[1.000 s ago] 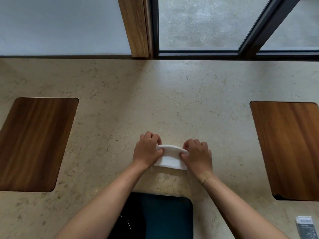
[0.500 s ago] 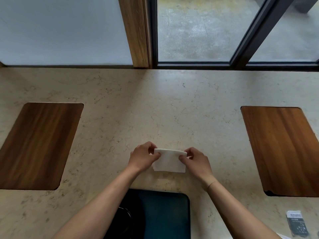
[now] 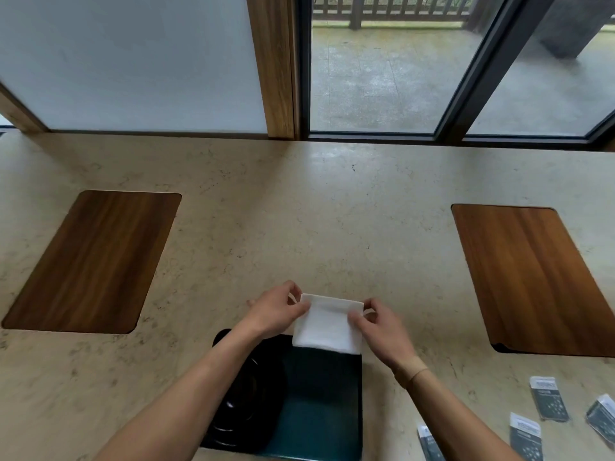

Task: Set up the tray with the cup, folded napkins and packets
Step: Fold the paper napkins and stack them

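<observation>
Napkin: folded, hanging taut over the tray for placing.
Left hand: pinching its left corner.
Right hand: pinching its right corner.

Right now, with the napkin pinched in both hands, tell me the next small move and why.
Probably lower the folded napkin onto the dark tray. The left hand and right hand pinch its top corners, its lower edge already overhangs the tray's far rim, and the packets lie on the counter.
</observation>
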A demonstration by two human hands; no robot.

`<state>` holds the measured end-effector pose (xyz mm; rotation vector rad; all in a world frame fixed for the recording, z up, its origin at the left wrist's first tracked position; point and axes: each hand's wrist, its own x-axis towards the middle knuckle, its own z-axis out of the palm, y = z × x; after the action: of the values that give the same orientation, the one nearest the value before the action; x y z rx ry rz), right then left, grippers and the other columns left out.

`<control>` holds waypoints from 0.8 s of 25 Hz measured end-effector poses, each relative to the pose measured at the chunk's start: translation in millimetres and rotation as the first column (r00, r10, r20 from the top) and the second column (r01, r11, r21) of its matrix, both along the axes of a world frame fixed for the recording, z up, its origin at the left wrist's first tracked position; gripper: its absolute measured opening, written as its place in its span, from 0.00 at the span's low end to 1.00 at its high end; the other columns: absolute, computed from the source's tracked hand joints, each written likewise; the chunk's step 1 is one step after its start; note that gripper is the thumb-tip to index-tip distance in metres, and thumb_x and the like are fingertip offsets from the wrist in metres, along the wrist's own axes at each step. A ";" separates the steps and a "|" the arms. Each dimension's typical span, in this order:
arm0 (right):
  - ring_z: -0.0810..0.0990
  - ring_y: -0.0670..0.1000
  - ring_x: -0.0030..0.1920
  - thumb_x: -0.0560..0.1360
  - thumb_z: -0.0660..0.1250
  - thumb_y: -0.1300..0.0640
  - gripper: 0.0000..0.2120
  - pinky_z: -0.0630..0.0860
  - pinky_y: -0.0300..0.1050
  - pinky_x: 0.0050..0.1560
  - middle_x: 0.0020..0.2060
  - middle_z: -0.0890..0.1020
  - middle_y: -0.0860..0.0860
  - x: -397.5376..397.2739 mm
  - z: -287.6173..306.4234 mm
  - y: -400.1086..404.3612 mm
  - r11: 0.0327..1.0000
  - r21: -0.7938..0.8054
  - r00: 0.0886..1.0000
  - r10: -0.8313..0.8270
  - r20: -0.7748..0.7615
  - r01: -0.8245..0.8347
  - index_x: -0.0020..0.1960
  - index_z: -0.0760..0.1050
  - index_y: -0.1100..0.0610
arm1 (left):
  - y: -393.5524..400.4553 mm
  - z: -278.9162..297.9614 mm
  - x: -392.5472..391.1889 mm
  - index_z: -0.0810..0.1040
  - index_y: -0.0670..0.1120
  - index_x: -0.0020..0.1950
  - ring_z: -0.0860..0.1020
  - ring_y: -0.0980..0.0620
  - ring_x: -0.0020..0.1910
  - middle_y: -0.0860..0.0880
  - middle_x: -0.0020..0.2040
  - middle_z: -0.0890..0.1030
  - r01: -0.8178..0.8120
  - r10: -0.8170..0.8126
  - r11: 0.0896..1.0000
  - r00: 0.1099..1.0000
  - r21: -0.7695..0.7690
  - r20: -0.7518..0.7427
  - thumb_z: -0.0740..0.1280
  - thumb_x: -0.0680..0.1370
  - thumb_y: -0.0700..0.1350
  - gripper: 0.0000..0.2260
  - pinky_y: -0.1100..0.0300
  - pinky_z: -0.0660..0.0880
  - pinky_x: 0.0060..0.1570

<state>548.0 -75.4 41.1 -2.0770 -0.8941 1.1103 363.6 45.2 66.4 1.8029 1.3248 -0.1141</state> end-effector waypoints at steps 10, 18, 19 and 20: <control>0.79 0.48 0.40 0.71 0.68 0.51 0.09 0.78 0.50 0.42 0.38 0.82 0.46 -34.1 -22.0 -61.6 0.996 -0.082 0.986 0.049 0.162 -0.036 0.50 0.75 0.48 | -38.0 -22.8 -11.3 0.76 0.50 0.51 0.76 0.50 0.50 0.51 0.47 0.81 0.240 -0.231 0.971 0.931 -0.003 -0.283 0.64 0.75 0.52 0.08 0.35 0.52 0.69; 0.81 0.53 0.46 0.73 0.62 0.44 0.21 0.75 0.49 0.46 0.45 0.83 0.48 -49.6 -30.9 -64.2 0.967 -0.135 0.779 0.253 0.574 -0.215 0.65 0.65 0.45 | -45.4 -33.1 -4.0 0.77 0.49 0.47 0.77 0.46 0.48 0.49 0.43 0.81 0.385 -0.299 0.913 0.855 0.132 -0.423 0.62 0.75 0.47 0.06 0.36 0.56 0.68; 0.81 0.53 0.46 0.73 0.63 0.43 0.22 0.74 0.48 0.45 0.45 0.83 0.48 -51.0 -31.9 -63.7 0.964 -0.137 0.754 0.263 0.601 -0.227 0.66 0.64 0.45 | -45.9 -34.0 -4.4 0.77 0.49 0.47 0.77 0.46 0.49 0.49 0.43 0.81 0.384 -0.292 0.912 0.854 0.142 -0.429 0.62 0.75 0.48 0.06 0.37 0.56 0.68; 0.81 0.53 0.45 0.73 0.63 0.43 0.23 0.73 0.47 0.44 0.45 0.83 0.48 -52.3 -32.7 -63.4 0.962 -0.139 0.732 0.271 0.626 -0.236 0.66 0.63 0.45 | -46.2 -34.8 -4.5 0.77 0.49 0.48 0.77 0.46 0.50 0.49 0.44 0.81 0.382 -0.287 0.912 0.854 0.150 -0.434 0.62 0.75 0.48 0.07 0.37 0.56 0.68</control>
<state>495.8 -138.7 8.4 -2.4764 -1.5280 0.5154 359.2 -1.0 31.5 2.2921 1.3230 -0.5747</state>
